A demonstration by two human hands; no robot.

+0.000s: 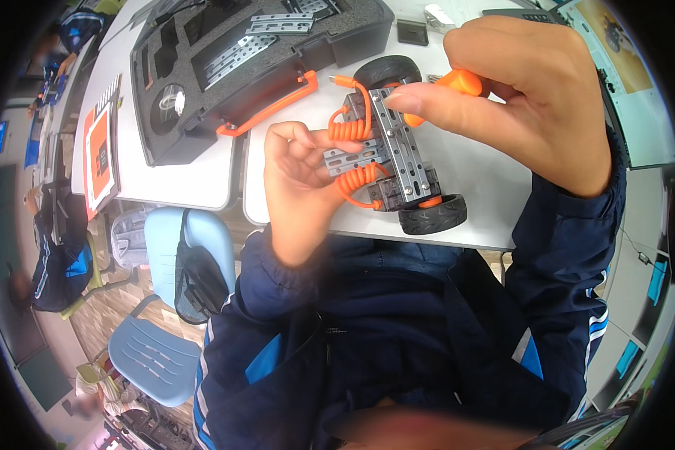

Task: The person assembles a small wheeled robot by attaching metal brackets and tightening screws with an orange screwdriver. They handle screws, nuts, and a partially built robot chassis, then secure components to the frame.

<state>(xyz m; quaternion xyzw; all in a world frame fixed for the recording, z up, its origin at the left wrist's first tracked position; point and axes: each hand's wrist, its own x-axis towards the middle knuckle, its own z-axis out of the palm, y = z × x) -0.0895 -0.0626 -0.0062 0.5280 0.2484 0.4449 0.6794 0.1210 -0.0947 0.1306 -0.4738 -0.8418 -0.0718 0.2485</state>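
Observation:
A wheeled metal chassis (406, 154) is in front of me, with a slotted grey beam between two black tyres, the far tyre (388, 71) and the near tyre (433, 215). Coiled orange cables (350, 130) hang from its dark motors. My left hand (301, 169) grips the chassis from the left, its fingers around the short crosspiece (352, 159). Over the right side of the beam, my right hand (529, 97) pinches an orange-handled screwdriver (461, 82) between thumb and fingers. The thumb covers part of the handle, and I cannot make out the tip.
At the far left of the white table (202, 184) lies an open black case (195, 142) with foam, metal strips and an orange handle (271, 110). Orange-and-white booklets (101, 161) rest beside it. A blue chair (191, 244) with a black bag stands left. Other people sit farther left.

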